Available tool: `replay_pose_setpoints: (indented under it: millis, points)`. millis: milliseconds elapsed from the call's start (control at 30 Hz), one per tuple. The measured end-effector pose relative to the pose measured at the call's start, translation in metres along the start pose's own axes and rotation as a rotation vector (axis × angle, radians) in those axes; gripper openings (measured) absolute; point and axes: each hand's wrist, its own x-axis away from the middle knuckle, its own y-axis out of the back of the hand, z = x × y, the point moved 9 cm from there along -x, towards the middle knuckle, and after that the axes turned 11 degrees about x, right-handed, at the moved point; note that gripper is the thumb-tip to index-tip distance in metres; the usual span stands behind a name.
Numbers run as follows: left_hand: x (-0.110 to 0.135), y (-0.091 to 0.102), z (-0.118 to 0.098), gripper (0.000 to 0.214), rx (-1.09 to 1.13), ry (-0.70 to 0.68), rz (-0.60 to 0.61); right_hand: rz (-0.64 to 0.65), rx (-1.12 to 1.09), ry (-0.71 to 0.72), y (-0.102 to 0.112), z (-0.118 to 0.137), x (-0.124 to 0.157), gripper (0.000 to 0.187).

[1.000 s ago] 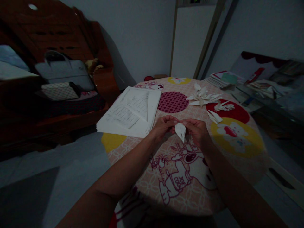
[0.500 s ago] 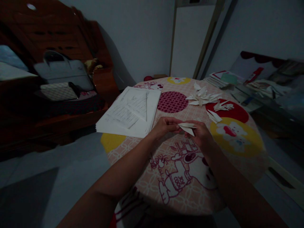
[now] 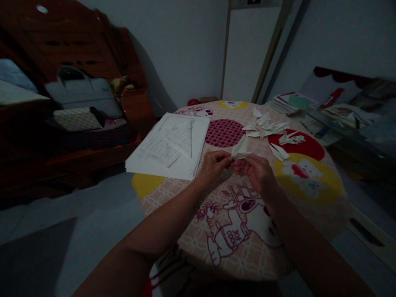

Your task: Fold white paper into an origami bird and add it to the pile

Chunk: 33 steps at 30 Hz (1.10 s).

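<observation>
Above the round table, a small piece of folded white paper (image 3: 240, 149) is held up between my hands, its pointed flap rising away from me. My left hand (image 3: 216, 165) pinches its left lower corner between thumb and fingers. From the other side, my right hand (image 3: 255, 169) grips the paper's lower right edge, fingers curled beneath it. Just beyond lie several folded paper pieces (image 3: 264, 126) in a pile. A folded paper shape (image 3: 291, 138) and a slim pointed one (image 3: 279, 152) rest nearer my right hand.
A stack of written sheets (image 3: 167, 144) lies on the left of the patterned tablecloth (image 3: 179, 206). Left of the table stands a wooden bench (image 3: 130, 103) with a grey handbag (image 3: 86, 95) on it. At the right, a glass-topped table holds papers (image 3: 286, 103).
The folded paper has turned in my hands: its point was toward me and now stands up, away from me. My right fingers have shifted under it.
</observation>
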Motion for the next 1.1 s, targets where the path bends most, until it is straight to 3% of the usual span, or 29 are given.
replay_pose_setpoints:
  millis: [167, 300, 567, 700, 833, 933, 1100]
  points:
    - [0.0, 0.006, 0.005, 0.028, 0.077, 0.049, -0.062, -0.252, 0.256, 0.233, 0.017, 0.016, 0.005, 0.025]
    - [0.003, 0.007, 0.006, 0.028, 0.101, 0.083, -0.078, -0.302, 0.298, 0.35, 0.018, 0.025, 0.009, 0.027]
    - [0.001, 0.005, 0.008, 0.024, 0.042, 0.082, -0.038, -0.24, 0.171, 0.268, 0.018, 0.021, 0.005, 0.023]
    - [-0.001, 0.001, 0.006, 0.018, -0.054, 0.041, 0.021, -0.225, 0.131, 0.233, 0.018, 0.018, 0.003, 0.03]
    - [0.001, -0.004, 0.001, 0.014, -0.173, -0.021, 0.055, -0.152, 0.185, 0.185, 0.011, 0.016, 0.001, 0.029]
    - [0.003, -0.008, -0.007, 0.013, -0.173, -0.097, 0.064, -0.166, 0.237, 0.16, 0.012, 0.016, 0.001, 0.028]
    - [0.007, -0.012, -0.022, 0.026, -0.238, -0.239, 0.053, -0.153, 0.177, 0.093, 0.01, 0.01, 0.0, 0.028]
